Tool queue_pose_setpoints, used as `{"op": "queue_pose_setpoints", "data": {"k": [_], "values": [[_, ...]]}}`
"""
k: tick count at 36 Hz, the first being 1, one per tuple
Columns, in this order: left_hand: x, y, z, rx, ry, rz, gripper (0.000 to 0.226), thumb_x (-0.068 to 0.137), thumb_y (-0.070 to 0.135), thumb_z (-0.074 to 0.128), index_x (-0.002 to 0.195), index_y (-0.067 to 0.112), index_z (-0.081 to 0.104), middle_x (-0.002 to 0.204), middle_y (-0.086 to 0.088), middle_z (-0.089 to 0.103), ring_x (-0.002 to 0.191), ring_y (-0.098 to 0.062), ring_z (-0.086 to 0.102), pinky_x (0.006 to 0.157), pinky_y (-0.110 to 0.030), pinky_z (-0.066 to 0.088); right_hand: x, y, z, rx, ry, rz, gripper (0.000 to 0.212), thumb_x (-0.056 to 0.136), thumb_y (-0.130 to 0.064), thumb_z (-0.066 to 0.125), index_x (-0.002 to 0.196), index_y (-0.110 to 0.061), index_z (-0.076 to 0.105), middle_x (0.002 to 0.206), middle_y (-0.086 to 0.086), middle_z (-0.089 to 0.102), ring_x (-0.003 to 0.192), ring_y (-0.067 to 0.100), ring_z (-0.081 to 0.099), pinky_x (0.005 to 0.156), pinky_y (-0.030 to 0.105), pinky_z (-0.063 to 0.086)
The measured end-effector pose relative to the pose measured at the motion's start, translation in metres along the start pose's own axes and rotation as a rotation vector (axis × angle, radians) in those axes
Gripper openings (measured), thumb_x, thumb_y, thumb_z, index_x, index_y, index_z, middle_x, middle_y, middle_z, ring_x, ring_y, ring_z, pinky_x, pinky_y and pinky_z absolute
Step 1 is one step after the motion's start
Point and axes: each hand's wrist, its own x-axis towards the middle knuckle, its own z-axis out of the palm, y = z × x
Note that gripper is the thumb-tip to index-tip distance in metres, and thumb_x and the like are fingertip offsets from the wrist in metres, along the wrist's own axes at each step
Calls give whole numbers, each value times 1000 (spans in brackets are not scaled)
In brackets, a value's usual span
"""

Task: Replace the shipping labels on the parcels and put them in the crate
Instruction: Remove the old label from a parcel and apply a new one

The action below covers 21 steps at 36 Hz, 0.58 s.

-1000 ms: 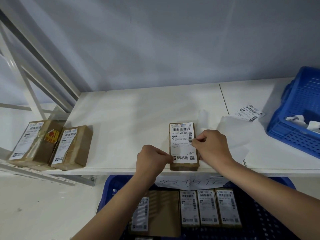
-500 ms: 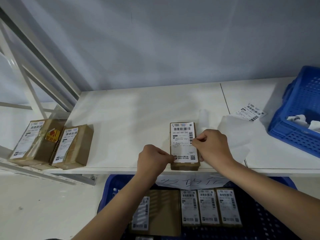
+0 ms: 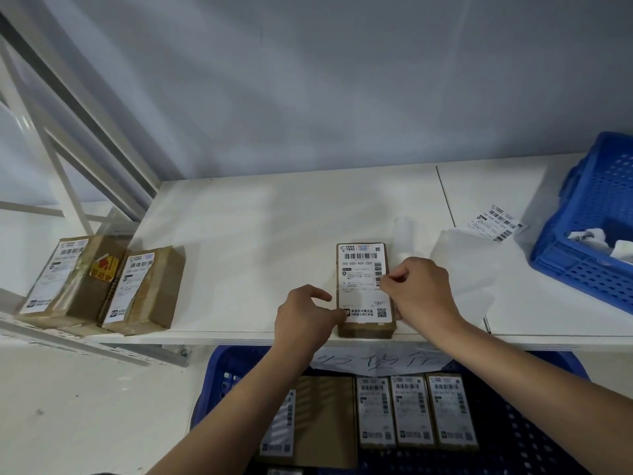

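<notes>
Head view: small brown parcel (image 3: 365,289) lies flat at the front edge of the white shelf (image 3: 260,234), long axis pointing away from the person. White shipping label (image 3: 364,281) covers most of its top face; barcode at the far end, QR code at the near right corner.

Left hand (image 3: 305,318): fingers curled, fingertip touching the label's near left corner; it looks like a pinch on the label edge, though the exact grip is partly hidden. Right hand (image 3: 419,291): fingers curled, thumb and forefinger pinching the label's right edge about halfway along.

Just right of the parcel, a translucent backing sheet (image 3: 459,269) lies flat on the shelf. Further right, a loose label (image 3: 495,222) lies near a blue basket (image 3: 589,241) holding crumpled white paper.

Below the shelf front, blue crate (image 3: 513,423) holds a larger brown parcel on the left and three small labelled parcels (image 3: 411,411) side by side. A handwritten paper sign (image 3: 376,361) hangs over its far rim.

Far left, two labelled brown boxes (image 3: 102,282) sit touching each other, one bearing a red-and-yellow sticker.
</notes>
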Motion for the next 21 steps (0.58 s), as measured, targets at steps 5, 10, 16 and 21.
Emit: {"op": "queue_pose_setpoints", "data": {"k": [5,10,16,21], "values": [[0,1,0,-23,-28,-14,38,82,20,81,117,19,64,111,-4,72,86,-18,67,87,-42,61,2,2,1,-19,-17,-6,31,88,-15,64,69,10,64,67,19,69,65,37,68,61,49,60],[2,0,2,-60,-71,-20,37,84,13,78,118,19,64,108,-6,74,86,-20,68,86,-43,62,0,1,0,-116,5,-25,40,88,-15,63,56,5,51,51,13,47,53,16,32,53,31,29],[4,-3,4,-112,-88,-28,34,85,7,75,115,18,65,100,-5,77,88,-25,73,86,-45,62,-3,-1,-5,-76,-6,32,23,91,-25,72,104,-8,64,83,-2,64,87,18,62,68,27,43],[6,-6,7,-158,-98,-25,32,86,5,73,115,17,64,102,-5,76,91,-21,73,86,-40,62,-3,-3,-7,-54,-108,72,50,90,-31,73,131,-8,57,112,5,72,90,10,56,70,14,40]]}}
